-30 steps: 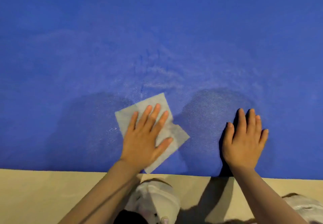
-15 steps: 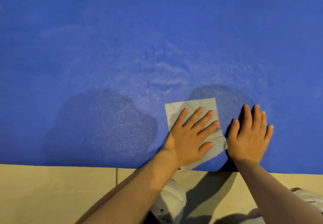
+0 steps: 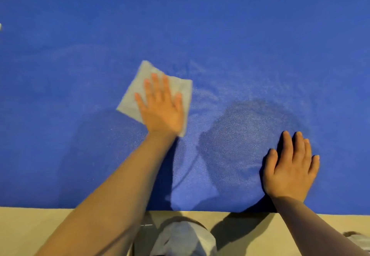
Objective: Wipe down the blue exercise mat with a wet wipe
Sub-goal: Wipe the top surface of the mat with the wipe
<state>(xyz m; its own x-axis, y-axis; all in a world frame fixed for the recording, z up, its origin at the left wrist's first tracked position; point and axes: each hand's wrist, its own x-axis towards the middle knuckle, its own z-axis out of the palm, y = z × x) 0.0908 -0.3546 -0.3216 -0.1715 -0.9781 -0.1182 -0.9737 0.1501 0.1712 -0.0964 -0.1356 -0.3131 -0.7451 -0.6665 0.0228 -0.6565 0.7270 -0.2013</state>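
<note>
The blue exercise mat (image 3: 240,35) fills most of the head view, with damp streaks and darker wet patches near its front edge. A pale grey wet wipe (image 3: 138,87) lies flat on the mat, left of centre. My left hand (image 3: 162,107) presses flat on the wipe with straight, spread fingers, and looks blurred. My right hand (image 3: 290,167) rests flat on the mat at the lower right, fingers straight and together, holding nothing.
A beige floor (image 3: 30,231) runs along the mat's front edge at the bottom. My knees in light cloth (image 3: 184,239) show at the bottom centre, just short of the mat's edge.
My left hand has slid the wipe away from my right hand, to the left and farther up the mat. My right hand stays planted near the front edge.
</note>
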